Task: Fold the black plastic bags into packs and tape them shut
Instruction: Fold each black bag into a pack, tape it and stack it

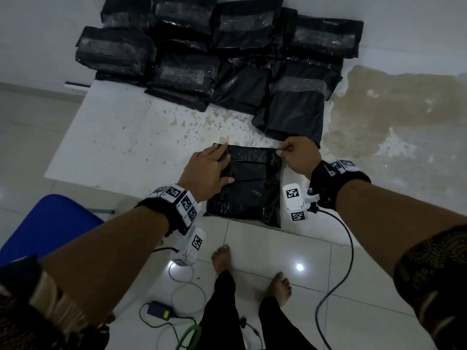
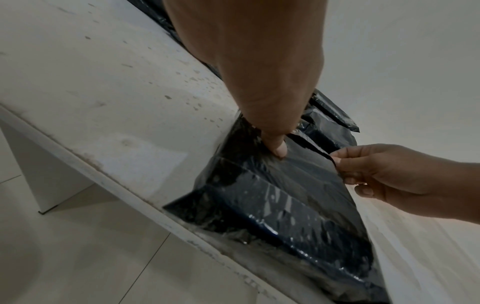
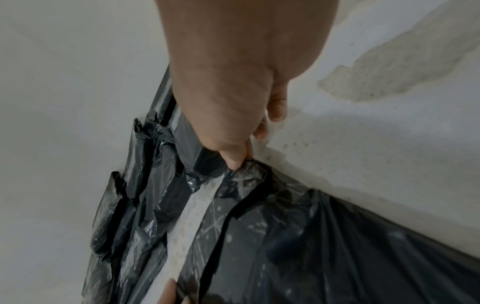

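Observation:
A flat black plastic bag (image 1: 250, 188) lies at the front edge of the white speckled table (image 1: 121, 137), its near end hanging a little over the edge. My left hand (image 1: 222, 162) rests spread on the bag's left side, fingers reaching the far left corner and thumb stretched across the film. In the left wrist view the thumb (image 2: 278, 148) presses down on the bag (image 2: 272, 195). My right hand (image 1: 280, 151) pinches the far right corner of the bag's edge between thumb and forefinger. That pinch (image 3: 241, 160) shows in the right wrist view, lifting the film (image 3: 311, 246) slightly.
Several folded black packs (image 1: 227, 46) with clear tape strips are stacked at the table's back against the wall. One untaped bag (image 1: 293, 114) lies just beyond my right hand. A blue chair (image 1: 45, 223) stands at left. Cables and a charger (image 1: 159, 309) lie on the tiled floor by my feet.

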The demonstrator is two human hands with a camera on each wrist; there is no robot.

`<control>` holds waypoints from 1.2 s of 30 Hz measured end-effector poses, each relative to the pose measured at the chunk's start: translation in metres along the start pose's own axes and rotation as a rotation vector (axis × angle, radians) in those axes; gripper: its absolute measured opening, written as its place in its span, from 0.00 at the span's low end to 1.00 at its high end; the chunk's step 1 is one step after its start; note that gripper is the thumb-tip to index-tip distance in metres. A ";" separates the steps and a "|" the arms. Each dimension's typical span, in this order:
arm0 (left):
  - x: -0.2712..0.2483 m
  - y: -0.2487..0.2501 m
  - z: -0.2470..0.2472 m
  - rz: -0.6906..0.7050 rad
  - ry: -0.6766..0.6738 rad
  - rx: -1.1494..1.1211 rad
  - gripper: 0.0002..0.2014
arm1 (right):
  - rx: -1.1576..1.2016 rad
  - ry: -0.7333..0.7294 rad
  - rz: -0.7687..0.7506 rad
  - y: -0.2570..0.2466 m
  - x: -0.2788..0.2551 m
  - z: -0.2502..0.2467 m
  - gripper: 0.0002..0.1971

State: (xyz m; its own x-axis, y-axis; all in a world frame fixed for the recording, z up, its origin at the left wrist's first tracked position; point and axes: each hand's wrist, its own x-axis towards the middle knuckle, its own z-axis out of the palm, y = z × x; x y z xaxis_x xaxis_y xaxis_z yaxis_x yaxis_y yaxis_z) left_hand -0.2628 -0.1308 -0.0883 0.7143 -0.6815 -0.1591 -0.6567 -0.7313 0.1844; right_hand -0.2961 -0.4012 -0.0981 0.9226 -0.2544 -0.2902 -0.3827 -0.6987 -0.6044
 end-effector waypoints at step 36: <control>0.035 0.118 -0.007 -0.238 -0.411 -0.047 0.56 | 0.094 0.407 0.305 0.126 -0.136 -0.077 0.15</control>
State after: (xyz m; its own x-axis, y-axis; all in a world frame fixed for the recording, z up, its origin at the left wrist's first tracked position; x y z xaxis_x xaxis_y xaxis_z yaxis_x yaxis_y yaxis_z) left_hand -0.3138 -0.2409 -0.0648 0.6827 -0.4562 -0.5708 -0.4676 -0.8730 0.1385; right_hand -0.4662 -0.5057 -0.0778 0.7055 -0.6897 -0.1631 -0.6229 -0.4938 -0.6067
